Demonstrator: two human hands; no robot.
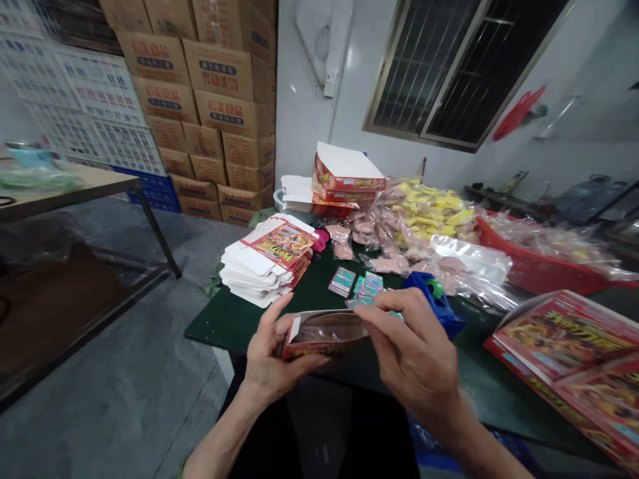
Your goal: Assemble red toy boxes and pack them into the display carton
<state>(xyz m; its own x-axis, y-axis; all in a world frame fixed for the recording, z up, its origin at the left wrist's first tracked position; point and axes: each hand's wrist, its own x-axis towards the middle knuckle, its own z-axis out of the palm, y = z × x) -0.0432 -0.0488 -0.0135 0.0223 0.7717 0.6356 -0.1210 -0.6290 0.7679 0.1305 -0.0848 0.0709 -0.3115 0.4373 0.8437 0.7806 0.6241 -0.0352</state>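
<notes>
A small red cardboard box [319,347] with its top end open is held over the table's front edge. Through the opening, clear plastic wrapping shows inside. My left hand [272,359] grips the box's left end, thumb along the near side. My right hand [412,339] pinches the right end of the box at its rim. Just beyond the box lie a stack of small printed cards [342,282] and several loose cards [372,283]. Behind my right hand stands a blue tape dispenser [439,306] with a green roll. Flattened red-and-white cartons [259,266] are piled at the left.
Plastic-bagged pink and yellow pieces [434,209] heap across the back of the green table [214,322]. A red basin [529,263] of bags sits behind right. A display carton [574,352] of filled boxes stands at right. Brown cartons [219,100] are stacked by the wall.
</notes>
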